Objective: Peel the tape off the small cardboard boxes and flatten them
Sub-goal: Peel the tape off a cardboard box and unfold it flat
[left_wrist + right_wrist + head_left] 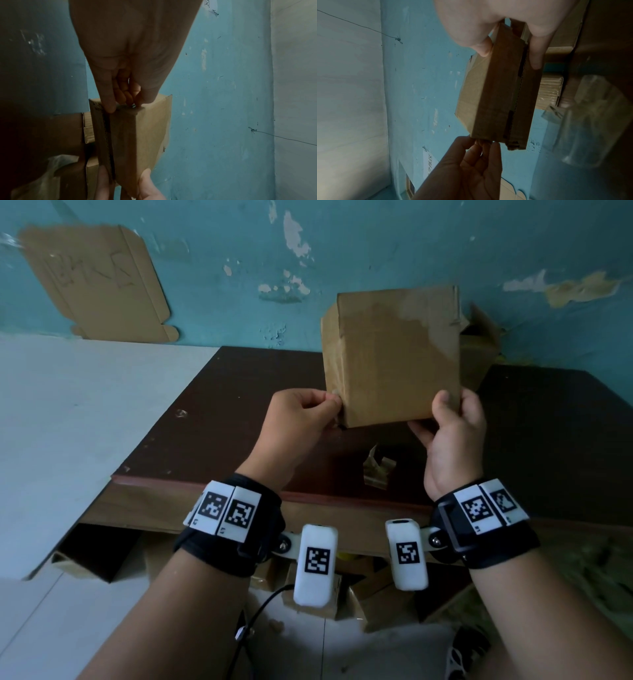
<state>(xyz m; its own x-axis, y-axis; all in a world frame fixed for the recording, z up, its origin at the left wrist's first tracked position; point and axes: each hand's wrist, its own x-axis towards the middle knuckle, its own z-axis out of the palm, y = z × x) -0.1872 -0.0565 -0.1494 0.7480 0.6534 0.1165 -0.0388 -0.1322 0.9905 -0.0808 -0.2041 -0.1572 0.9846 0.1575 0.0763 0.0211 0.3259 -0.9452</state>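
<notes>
A small brown cardboard box (394, 354) is held up in the air over the dark table (212, 419). My right hand (448, 426) grips its lower right corner, thumb on the near face and fingers underneath. My left hand (305, 412) pinches a bit of tape at the box's lower left corner. In the left wrist view the fingertips (109, 108) pinch at the box (130, 135) edge beside a slit between flaps. In the right wrist view the thumb and fingers (536, 54) clamp the box (501, 88).
A crumpled wad of peeled tape (378, 470) lies on the table under the box. More cardboard boxes (479, 350) stand behind at the right against the blue wall. A flattened cardboard sheet (99, 282) leans on the wall at left. Boxes lie under the table.
</notes>
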